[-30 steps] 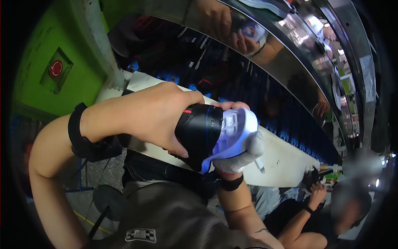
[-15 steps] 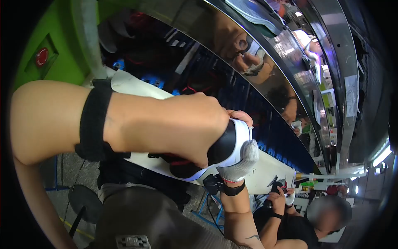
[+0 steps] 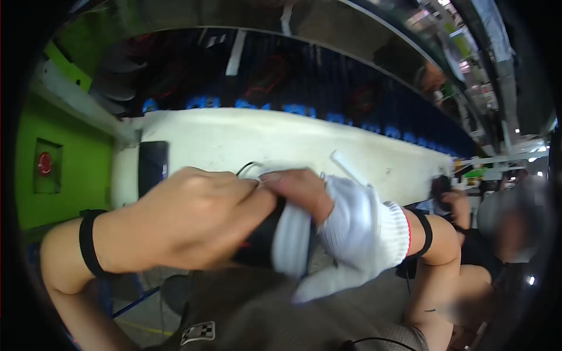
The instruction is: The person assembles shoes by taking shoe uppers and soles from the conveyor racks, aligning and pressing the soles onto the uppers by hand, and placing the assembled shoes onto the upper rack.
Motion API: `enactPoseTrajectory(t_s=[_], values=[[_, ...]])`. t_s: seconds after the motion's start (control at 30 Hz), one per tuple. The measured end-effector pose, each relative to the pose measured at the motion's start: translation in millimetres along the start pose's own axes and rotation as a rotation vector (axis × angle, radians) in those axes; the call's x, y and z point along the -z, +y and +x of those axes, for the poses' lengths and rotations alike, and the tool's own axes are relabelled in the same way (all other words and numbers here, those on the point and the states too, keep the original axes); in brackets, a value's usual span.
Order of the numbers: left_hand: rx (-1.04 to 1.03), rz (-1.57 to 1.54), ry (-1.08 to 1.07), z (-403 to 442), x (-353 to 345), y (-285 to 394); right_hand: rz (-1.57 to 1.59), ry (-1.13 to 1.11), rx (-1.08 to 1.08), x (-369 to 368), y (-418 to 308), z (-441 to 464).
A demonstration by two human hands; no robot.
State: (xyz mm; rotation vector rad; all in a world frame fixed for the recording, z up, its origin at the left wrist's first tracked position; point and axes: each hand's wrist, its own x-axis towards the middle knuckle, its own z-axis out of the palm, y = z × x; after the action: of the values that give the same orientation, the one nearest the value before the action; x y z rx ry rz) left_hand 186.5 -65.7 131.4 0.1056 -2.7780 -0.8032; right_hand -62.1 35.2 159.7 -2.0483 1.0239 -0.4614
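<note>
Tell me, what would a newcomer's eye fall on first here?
Probably the black shoe with its pale sole, in the middle of the view between the bare left hand and the right hand, whose white glove leaves some fingers bare. Next come the bright blue spots along the far edge of the white bench, and the red button on the green panel at far left.

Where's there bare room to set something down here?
On the white bench, toward its far edge between dark slab and white stick, and right of that stick. Nearer, the left hand, gloved right hand and shoe crowd it.
</note>
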Motion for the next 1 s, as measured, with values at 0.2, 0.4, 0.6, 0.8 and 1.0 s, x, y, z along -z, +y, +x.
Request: enactPoseTrajectory(t_s=[0.2,0.4,0.6,0.8,1.0], values=[[-0.047,0.193,0.102,-72.8,-2.1,-38.2,-0.005,0.131,-0.240,-109.3,94.8,2.0],[0.042,0.181,0.306,-78.1,-77.7,-67.1,-0.333,0.189,-0.481,-74.4,68.7,-18.0],[0.345,0.019,0.087,-9.4,-130.7,-63.2,-0.668,0.058,-0.578,-65.2,82.3,-36.7],[0.633,-0.066,-0.008,38.3,-135.3,-68.9,-0.642,0.185,-0.558,-74.5,90.9,-37.6],[0.617,-0.237,0.228,19.3,-134.6,-71.2,-0.565,0.331,-0.309,-62.0,95.8,-64.8]])
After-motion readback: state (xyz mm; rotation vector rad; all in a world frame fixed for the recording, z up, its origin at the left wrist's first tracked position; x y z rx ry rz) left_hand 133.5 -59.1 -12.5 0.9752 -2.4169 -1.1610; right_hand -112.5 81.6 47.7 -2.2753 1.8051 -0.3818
